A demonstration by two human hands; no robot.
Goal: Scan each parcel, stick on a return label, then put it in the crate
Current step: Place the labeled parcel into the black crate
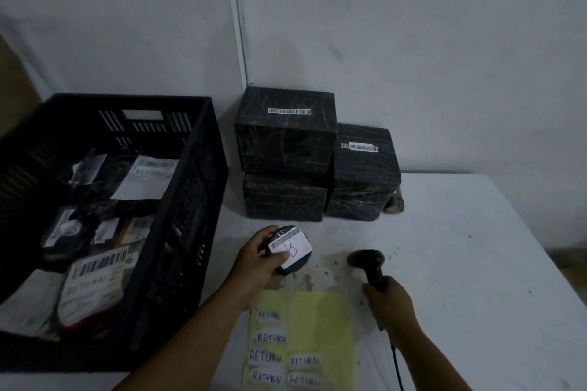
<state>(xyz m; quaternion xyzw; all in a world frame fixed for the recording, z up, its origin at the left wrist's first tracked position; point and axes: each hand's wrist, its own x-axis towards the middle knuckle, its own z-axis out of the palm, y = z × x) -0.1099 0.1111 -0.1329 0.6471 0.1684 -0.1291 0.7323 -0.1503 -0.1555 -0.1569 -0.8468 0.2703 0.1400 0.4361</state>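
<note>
My left hand (259,267) holds a small round black parcel (293,249) just above the table, its white barcode label facing up. To its right, my right hand (392,300) grips a black handheld scanner (368,263) by the handle, head pointing left towards the parcel. A yellow sheet (320,320) with several white "RETURN" labels lies on the table below both hands. The black plastic crate (193,187) stands at the left and holds several labelled parcels.
Three black-wrapped box parcels (286,136) with barcode strips are stacked against the wall behind the hands. The scanner's cable (397,365) trails towards the near edge. The white table (460,247) extends to the right.
</note>
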